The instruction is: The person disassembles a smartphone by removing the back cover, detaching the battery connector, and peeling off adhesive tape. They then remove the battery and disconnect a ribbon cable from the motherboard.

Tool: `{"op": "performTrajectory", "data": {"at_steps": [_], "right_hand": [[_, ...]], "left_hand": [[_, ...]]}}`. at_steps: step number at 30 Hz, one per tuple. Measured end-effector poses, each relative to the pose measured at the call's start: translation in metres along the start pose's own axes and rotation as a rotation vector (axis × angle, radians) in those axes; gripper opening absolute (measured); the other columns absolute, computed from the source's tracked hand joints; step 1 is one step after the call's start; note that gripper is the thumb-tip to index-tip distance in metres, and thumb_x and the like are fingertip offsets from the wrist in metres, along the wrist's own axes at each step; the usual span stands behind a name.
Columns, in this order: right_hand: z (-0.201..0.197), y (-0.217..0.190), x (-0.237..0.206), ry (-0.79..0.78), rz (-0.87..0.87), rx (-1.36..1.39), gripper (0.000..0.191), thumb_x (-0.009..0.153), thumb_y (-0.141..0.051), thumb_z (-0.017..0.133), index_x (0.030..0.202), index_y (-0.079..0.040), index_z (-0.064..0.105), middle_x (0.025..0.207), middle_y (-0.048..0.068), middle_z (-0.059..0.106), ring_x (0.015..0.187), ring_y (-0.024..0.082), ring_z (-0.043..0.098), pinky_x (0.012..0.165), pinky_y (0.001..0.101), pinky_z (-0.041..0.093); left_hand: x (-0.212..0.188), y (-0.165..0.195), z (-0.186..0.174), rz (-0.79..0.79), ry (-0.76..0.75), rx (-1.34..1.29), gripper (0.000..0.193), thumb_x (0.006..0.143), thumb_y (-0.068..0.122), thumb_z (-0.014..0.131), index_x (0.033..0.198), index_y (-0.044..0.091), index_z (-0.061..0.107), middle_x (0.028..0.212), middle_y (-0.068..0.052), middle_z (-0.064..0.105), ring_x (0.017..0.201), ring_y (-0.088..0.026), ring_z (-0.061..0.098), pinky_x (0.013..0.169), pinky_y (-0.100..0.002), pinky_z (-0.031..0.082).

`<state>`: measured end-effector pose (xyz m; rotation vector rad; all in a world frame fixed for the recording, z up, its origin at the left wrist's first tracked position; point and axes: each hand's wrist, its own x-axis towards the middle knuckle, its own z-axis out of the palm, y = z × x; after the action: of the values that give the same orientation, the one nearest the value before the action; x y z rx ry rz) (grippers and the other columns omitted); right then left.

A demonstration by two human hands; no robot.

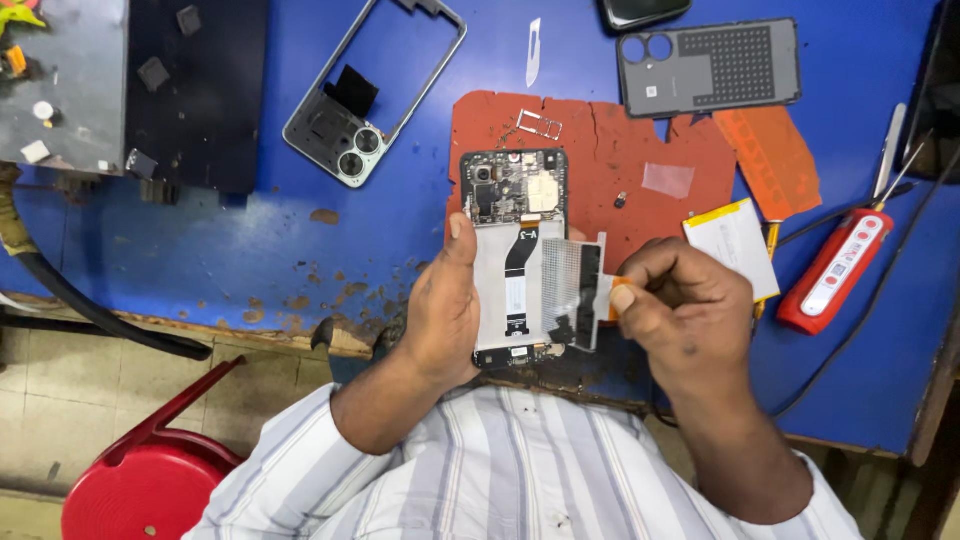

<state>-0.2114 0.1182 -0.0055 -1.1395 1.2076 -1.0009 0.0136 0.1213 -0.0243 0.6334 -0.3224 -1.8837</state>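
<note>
My left hand (443, 310) grips an opened smartphone (514, 255) by its left edge, thumb lying up along the side. The phone's back is off, so its circuit board, camera and a black flex cable show. My right hand (676, 305) pinches an orange tab on a clear film sheet (571, 290) that lifts off the phone's right half. Both hands hover over the front edge of the blue worktable (250, 245), above a worn red mat (600, 150).
A phone frame with camera rings (372, 90) lies at the back left. A grey back cover (708, 66), a white battery (733, 245), a red handheld tool (836, 268), a SIM tray (539, 125) and a blade (534, 50) surround the mat. A red stool (150, 480) stands below left.
</note>
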Motion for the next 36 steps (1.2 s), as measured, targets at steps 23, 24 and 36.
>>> {"op": "performTrajectory", "data": {"at_steps": [23, 24, 36], "right_hand": [[-0.002, -0.033, 0.01, 0.101, -0.233, -0.537, 0.015, 0.098, 0.0, 0.075, 0.111, 0.005, 0.068, 0.095, 0.007, 0.071, 0.081, 0.006, 0.065, 0.072, 0.0189, 0.053], [0.001, -0.037, 0.008, 0.146, -0.277, -0.536, 0.015, 0.098, 0.0, 0.076, 0.11, 0.005, 0.068, 0.096, 0.007, 0.071, 0.082, 0.006, 0.065, 0.071, 0.0192, 0.052], [0.032, -0.058, 0.009, 0.032, -0.481, -0.655, 0.018, 0.087, 0.004, 0.082, 0.099, -0.001, 0.071, 0.098, 0.009, 0.068, 0.083, 0.014, 0.069, 0.067, 0.0243, 0.055]], "left_hand": [[-0.002, -0.001, 0.008, -0.111, -0.095, 0.043, 0.073, 0.112, 0.051, 0.027, 0.148, -0.008, 0.049, 0.138, -0.02, 0.063, 0.125, -0.028, 0.064, 0.109, -0.042, 0.052], [-0.003, -0.002, 0.009, -0.111, -0.086, 0.06, 0.072, 0.114, 0.05, 0.027, 0.148, -0.009, 0.049, 0.139, -0.019, 0.062, 0.127, -0.028, 0.061, 0.111, -0.042, 0.049], [-0.015, -0.011, 0.011, 0.11, -0.221, 0.575, 0.069, 0.116, 0.051, 0.026, 0.154, -0.005, 0.042, 0.149, -0.016, 0.055, 0.14, -0.023, 0.05, 0.122, -0.038, 0.039]]}}
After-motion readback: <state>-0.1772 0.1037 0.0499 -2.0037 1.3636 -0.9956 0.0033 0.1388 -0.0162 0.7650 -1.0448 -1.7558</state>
